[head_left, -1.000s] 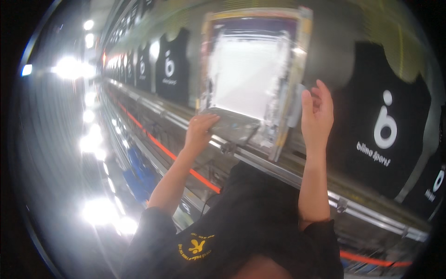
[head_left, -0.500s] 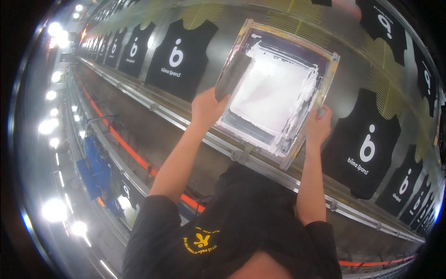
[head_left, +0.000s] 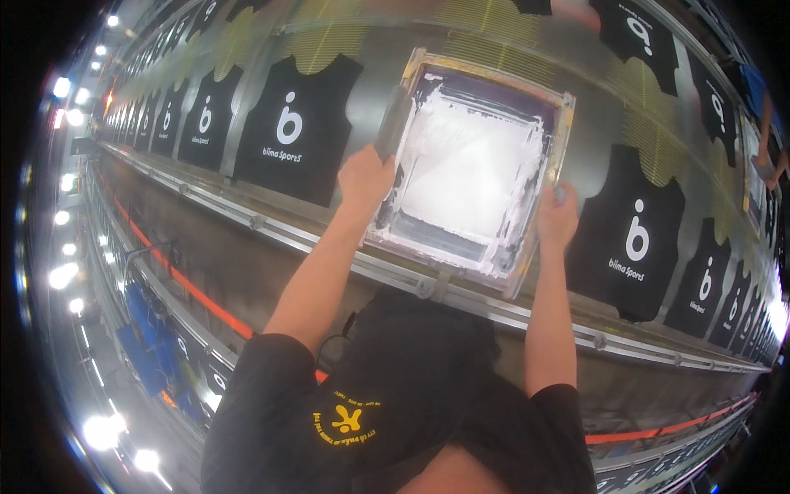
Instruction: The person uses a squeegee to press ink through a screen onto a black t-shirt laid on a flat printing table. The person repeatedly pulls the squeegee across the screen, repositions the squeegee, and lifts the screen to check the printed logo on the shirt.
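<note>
I have the screen frame [head_left: 473, 169] in both hands, near the upper middle of the picture, set down flat on the long bench [head_left: 576, 132] between two black vests. My left hand [head_left: 366, 177] is closed around the frame's left rail and seems to pinch a squeegee [head_left: 393, 123] against it; the grey handle stands up along that edge. My right hand [head_left: 558, 216] is clamped on the right rail, low down near the corner. The mesh is smeared white over most of its middle, with darker purple showing at the borders.

To the left lies a vest [head_left: 298, 123] already carrying a white mark, and another printed vest [head_left: 629, 235] lies to the right of the frame. More run off in a row toward the upper left and the lower right. The steel rail [head_left: 461, 292] of the bench runs under the frame's near edge.

By my judgement the step in hand is seating the frame on its spot. I cannot see what lies beneath the mesh. The next move calls for the frame to sit square and steady, then one hand free for the squeegee and an even pull across the white ink.
</note>
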Available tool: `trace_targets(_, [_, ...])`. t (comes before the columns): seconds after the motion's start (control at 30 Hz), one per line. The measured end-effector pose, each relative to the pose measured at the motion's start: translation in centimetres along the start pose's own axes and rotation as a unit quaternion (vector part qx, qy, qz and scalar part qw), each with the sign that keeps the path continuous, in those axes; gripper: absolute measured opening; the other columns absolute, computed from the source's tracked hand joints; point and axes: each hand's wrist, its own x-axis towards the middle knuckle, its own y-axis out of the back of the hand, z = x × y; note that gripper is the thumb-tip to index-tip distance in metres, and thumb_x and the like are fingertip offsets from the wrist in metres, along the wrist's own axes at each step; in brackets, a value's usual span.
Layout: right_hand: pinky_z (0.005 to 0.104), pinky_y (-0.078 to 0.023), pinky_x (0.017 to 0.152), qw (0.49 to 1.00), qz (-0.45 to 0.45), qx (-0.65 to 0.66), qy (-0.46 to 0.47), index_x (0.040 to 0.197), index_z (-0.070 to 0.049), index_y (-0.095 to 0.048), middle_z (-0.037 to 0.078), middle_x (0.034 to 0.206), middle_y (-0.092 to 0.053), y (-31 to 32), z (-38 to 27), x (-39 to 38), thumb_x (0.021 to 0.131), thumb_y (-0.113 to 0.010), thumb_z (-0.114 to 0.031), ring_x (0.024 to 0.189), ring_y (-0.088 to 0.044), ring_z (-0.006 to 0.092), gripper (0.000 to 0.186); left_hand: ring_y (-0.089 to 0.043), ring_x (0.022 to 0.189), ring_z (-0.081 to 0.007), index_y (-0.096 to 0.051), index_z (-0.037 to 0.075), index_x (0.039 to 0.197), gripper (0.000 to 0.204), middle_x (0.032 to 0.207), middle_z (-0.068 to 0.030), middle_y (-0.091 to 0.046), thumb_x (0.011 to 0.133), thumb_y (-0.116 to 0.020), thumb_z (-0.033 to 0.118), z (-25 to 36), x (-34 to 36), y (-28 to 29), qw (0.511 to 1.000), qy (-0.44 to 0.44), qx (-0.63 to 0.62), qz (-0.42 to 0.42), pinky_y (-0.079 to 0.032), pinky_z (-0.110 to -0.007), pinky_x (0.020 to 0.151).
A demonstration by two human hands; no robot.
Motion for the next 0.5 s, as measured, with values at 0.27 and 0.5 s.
trace_targets(0.27, [0.0420,-0.055,0.077,1.000,-0.011,-0.022,0.017,0.132,-0.009,-0.066,0.014,0.098,-0.074,-0.8,0.6,0.1,0.094,-0.072,-0.042,0.080,-0.069,0.0276,0.051,-0.074,0.093,-0.0450,-0.072,-0.004,0.095,0.045,0.091,-0.0284,-0.074,0.092,-0.072,0.041,1.6,3.6,-1.1,0.998,-0.024,0.044,-0.028,-0.057,-0.054,0.084])
trace_targets(0.5, [0.0423,-0.055,0.079,0.999,-0.005,-0.041,-0.002,0.134,-0.011,-0.065,0.014,0.099,-0.074,-0.5,0.1,0.2,0.093,-0.072,-0.044,0.083,-0.070,0.0285,0.053,-0.074,0.092,-0.0423,-0.073,-0.002,0.098,0.043,0.093,-0.0227,-0.076,0.091,-0.072,0.041,4.8,6.3,-2.7,0.992,-0.100,0.054,-0.060,-0.057,-0.053,0.082])
